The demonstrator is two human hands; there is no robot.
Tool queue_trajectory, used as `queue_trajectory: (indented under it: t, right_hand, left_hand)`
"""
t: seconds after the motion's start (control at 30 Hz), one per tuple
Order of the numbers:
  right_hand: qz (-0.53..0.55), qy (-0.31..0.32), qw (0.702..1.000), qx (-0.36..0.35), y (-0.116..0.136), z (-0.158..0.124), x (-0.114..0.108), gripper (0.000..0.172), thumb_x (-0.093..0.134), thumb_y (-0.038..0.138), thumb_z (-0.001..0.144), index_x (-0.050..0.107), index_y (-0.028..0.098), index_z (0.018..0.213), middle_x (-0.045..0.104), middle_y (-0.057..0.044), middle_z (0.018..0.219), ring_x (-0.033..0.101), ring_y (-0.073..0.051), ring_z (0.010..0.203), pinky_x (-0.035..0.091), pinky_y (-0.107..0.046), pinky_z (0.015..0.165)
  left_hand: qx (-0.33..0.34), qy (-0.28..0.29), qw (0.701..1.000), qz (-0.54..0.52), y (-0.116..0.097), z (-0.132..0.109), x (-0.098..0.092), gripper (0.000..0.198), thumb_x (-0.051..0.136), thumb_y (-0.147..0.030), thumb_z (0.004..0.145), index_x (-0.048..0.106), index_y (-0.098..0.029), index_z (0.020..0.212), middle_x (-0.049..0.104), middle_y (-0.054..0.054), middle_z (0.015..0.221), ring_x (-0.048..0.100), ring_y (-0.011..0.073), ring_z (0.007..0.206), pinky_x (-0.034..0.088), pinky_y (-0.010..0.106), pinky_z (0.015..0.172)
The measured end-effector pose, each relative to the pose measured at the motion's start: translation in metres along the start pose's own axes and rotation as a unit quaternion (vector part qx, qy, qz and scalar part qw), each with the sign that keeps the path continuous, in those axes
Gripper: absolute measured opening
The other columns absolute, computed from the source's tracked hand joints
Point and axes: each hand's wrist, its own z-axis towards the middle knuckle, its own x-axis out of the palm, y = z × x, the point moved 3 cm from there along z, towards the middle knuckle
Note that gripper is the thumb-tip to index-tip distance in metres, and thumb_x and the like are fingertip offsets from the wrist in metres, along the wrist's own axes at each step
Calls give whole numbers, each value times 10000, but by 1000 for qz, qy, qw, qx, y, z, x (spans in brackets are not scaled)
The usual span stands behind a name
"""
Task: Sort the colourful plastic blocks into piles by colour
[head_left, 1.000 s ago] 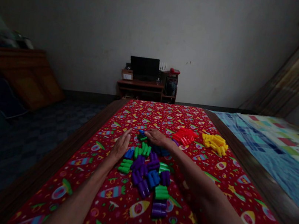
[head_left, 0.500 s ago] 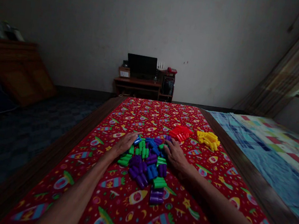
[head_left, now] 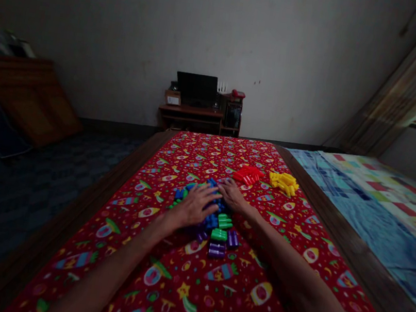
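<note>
A mixed heap of plastic toy blocks in blue, green and purple lies on the red patterned tablecloth (head_left: 189,281). My left hand (head_left: 197,205) is spread flat over the middle of the heap and hides much of it. At the heap's far right edge, my right hand (head_left: 232,195) rests with its fingers extended over some blocks. Towards me, a green block (head_left: 219,235), a purple block (head_left: 216,250) and another purple block (head_left: 233,239) sit at the near edge. I see nothing gripped in either hand.
Beyond my right hand lie a pile of red blocks (head_left: 248,175) and a pile of yellow blocks (head_left: 284,183). A desk with a monitor (head_left: 196,89) stands against the far wall. To the right is a bed with a blue sheet (head_left: 344,208); a wooden cabinet (head_left: 25,97) is at left.
My left hand has moved from the heap's left edge rightward onto its middle. My right hand has shifted slightly left and away from me. The heap's blocks are rearranged.
</note>
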Motion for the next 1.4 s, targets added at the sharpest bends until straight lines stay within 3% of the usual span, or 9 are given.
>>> queue_trajectory:
  t: [0.13, 0.23, 0.43, 0.63, 0.8, 0.93, 1.07, 1.2, 1.4]
  right_hand:
    - [148, -20, 987, 55, -6, -10, 6, 520, 326, 531, 952, 681, 160, 1028, 684, -86, 972, 610, -212, 978, 465, -391, 930]
    - [229, -53, 965, 117, -14, -22, -6, 581, 341, 589, 916, 657, 147, 1122, 693, -83, 988, 645, -208, 879, 519, -355, 805]
    - [176, -37, 979, 101, -5, -52, -26, 421, 447, 450, 886, 693, 168, 1078, 720, -78, 1019, 656, -233, 928, 499, -370, 858]
    - [63, 20, 998, 18, 30, -82, -22, 325, 515, 292, 852, 699, 187, 1099, 728, -58, 1022, 650, -207, 898, 486, -307, 819]
    - [30, -12, 998, 62, 38, -75, -31, 313, 478, 287, 900, 722, 164, 1053, 739, -47, 824, 639, -161, 669, 462, -241, 647]
    - [-9, 27, 999, -25, 52, -64, -17, 375, 558, 391, 887, 674, 139, 1140, 703, -123, 1047, 648, -215, 886, 481, -291, 758]
    - [-109, 104, 984, -99, 61, -65, 10, 521, 665, 359, 822, 558, 159, 1290, 648, -168, 1162, 586, -271, 1055, 466, -385, 871]
    - [-82, 80, 988, -101, 55, -72, 13, 473, 611, 338, 858, 533, 150, 1285, 641, -170, 1151, 585, -260, 1045, 458, -377, 877]
    - [39, -21, 998, 53, 29, -68, -3, 366, 616, 381, 812, 592, 169, 1109, 675, -63, 912, 601, -184, 787, 456, -287, 708]
  left_hand:
    - [153, 55, 986, 30, -78, -33, 24, 478, 542, -492, 874, 548, -271, 1298, 418, 86, 1485, 286, 304, 1405, 96, 569, 1170]
    - [165, 55, 983, 65, -89, -38, 32, 378, 500, -409, 919, 557, -281, 1269, 526, 62, 1392, 375, 278, 1355, 78, 587, 1167]
    - [99, -12, 984, 145, -47, -26, 15, 248, 524, -331, 909, 639, -232, 1105, 623, 68, 1253, 441, 277, 1304, 193, 561, 1153]
    - [7, -106, 991, 82, 0, -32, -6, 252, 527, -339, 904, 642, -212, 1090, 667, 72, 1181, 575, 231, 1152, 400, 443, 1056]
    - [-88, -182, 979, 2, 45, -28, -11, 273, 452, -323, 909, 656, -181, 1020, 689, 92, 1083, 627, 224, 1046, 489, 385, 954]
    - [-133, -205, 970, -17, 71, -27, -1, 366, 379, -345, 911, 631, -166, 1106, 666, 110, 1153, 594, 236, 1118, 454, 422, 1007]
    - [-153, -176, 972, -26, 81, -32, 10, 376, 398, -369, 890, 660, -168, 1070, 640, 117, 1195, 566, 250, 1166, 443, 434, 1027]
    - [-141, -175, 973, -42, 77, -39, 7, 333, 412, -360, 882, 700, -199, 925, 645, 89, 1153, 598, 230, 1107, 479, 396, 985]
    - [-126, -205, 968, -67, 69, -39, -2, 266, 452, -319, 857, 686, -195, 891, 688, 75, 1005, 639, 211, 968, 511, 369, 920]
